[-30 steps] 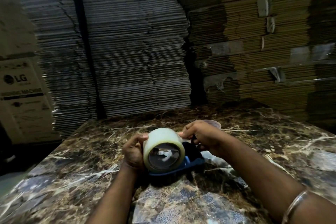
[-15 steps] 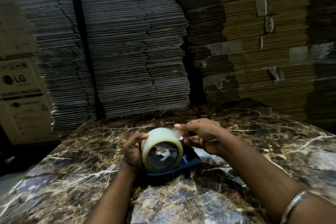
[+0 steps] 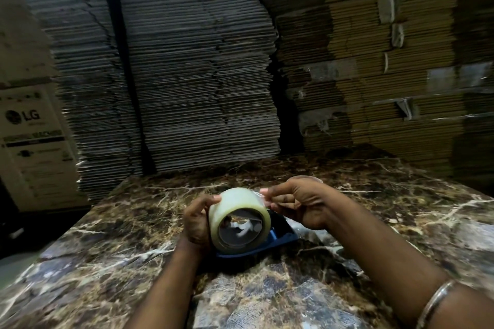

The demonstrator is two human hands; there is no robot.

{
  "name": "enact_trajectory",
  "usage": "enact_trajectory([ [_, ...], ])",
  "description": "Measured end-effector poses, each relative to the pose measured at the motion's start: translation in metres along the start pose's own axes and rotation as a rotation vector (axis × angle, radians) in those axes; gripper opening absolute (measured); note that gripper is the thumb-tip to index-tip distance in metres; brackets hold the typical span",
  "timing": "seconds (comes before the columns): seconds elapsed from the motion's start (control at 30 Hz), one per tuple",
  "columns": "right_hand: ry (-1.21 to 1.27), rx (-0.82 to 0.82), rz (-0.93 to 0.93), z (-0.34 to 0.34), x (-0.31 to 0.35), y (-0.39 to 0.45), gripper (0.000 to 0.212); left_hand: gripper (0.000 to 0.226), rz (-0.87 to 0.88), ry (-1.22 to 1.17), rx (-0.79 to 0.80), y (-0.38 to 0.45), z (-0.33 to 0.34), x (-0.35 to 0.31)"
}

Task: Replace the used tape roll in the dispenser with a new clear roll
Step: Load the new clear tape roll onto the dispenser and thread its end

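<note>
On the marble table (image 3: 401, 222), the tape roll (image 3: 238, 219) sits in the dispenser (image 3: 283, 235) at centre. Left hand (image 3: 196, 222) at its 9 o'clock, right hand (image 3: 299, 204) at 2. Cardboard stacks (image 3: 200, 61) at 12; carton (image 3: 29, 147) at 10.

L hand (image 3: 196, 218) cups roll (image 3: 239, 218) side, fingers curled. R hand (image 3: 299, 204) pinches tape end at top, forearm w/ bangle (image 3: 438, 302).

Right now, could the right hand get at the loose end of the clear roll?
Probably yes: the right hand sits at the top edge of the clear roll, its fingers apparently pinching there, with nothing between.
</note>
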State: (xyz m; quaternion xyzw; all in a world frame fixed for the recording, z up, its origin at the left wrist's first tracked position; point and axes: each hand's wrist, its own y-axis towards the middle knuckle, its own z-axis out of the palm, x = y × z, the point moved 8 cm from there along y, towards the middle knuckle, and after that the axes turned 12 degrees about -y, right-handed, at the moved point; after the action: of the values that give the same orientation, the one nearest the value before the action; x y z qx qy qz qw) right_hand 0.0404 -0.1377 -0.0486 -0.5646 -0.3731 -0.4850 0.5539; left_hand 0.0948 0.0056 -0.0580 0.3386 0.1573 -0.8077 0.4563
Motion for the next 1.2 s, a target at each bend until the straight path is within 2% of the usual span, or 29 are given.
enact_trajectory([
  [0.07, 0.024, 0.017, 0.025, 0.001, -0.003, 0.002, 0.009, 0.041, -0.006, 0.006, -0.018, -0.001, -0.001, 0.000],
  [0.17, 0.003, 0.026, 0.021, 0.003, -0.002, 0.001, 0.005, 0.033, 0.014, -0.005, -0.105, 0.005, -0.015, -0.003],
  [0.23, -0.030, 0.002, -0.017, 0.001, 0.002, -0.001, 0.005, 0.047, 0.032, 0.000, -0.146, 0.008, -0.022, -0.004],
  [0.27, -0.053, -0.010, -0.040, -0.001, 0.004, -0.001, 0.008, 0.046, 0.037, 0.001, -0.148, 0.008, -0.023, -0.005],
  [0.37, -0.102, -0.039, -0.074, -0.004, 0.007, -0.002, 0.007, 0.021, 0.045, -0.026, -0.165, 0.006, -0.021, -0.005],
  [0.43, -0.085, -0.033, -0.070, -0.003, 0.007, -0.002, 0.002, 0.026, 0.047, -0.046, -0.179, 0.006, -0.022, -0.006],
  [0.53, -0.055, -0.017, -0.051, -0.002, 0.005, -0.001, 0.006, 0.043, 0.069, -0.047, -0.142, 0.001, -0.014, -0.008],
  [0.6, -0.022, -0.015, -0.023, -0.002, 0.003, -0.002, 0.006, 0.028, 0.067, -0.031, -0.095, -0.005, 0.000, -0.007],
  [0.63, -0.001, -0.017, -0.010, -0.002, 0.002, -0.001, 0.006, 0.029, 0.081, -0.021, -0.060, -0.007, 0.006, -0.008],
  [0.7, 0.021, -0.014, 0.002, -0.003, 0.002, -0.001, 0.006, 0.043, 0.094, -0.004, -0.026, -0.006, 0.007, -0.008],
  [0.8, 0.006, -0.012, -0.015, -0.002, 0.002, 0.000, 0.007, 0.026, 0.094, -0.011, -0.030, -0.006, 0.006, -0.008],
  [0.9, -0.081, -0.079, -0.062, -0.008, 0.004, 0.002, 0.007, 0.020, 0.128, -0.056, -0.092, -0.001, -0.008, -0.012],
  [1.03, -0.186, -0.116, -0.061, -0.018, 0.002, 0.006, 0.024, 0.013, 0.154, -0.038, -0.156, 0.005, -0.023, -0.013],
  [1.13, -0.228, -0.085, -0.025, -0.019, -0.002, 0.010, 0.019, 0.034, 0.137, -0.028, -0.140, 0.005, -0.021, -0.012],
  [1.2, -0.225, -0.085, -0.015, -0.020, -0.003, 0.011, 0.016, 0.032, 0.118, -0.014, -0.129, 0.002, -0.016, -0.011],
])
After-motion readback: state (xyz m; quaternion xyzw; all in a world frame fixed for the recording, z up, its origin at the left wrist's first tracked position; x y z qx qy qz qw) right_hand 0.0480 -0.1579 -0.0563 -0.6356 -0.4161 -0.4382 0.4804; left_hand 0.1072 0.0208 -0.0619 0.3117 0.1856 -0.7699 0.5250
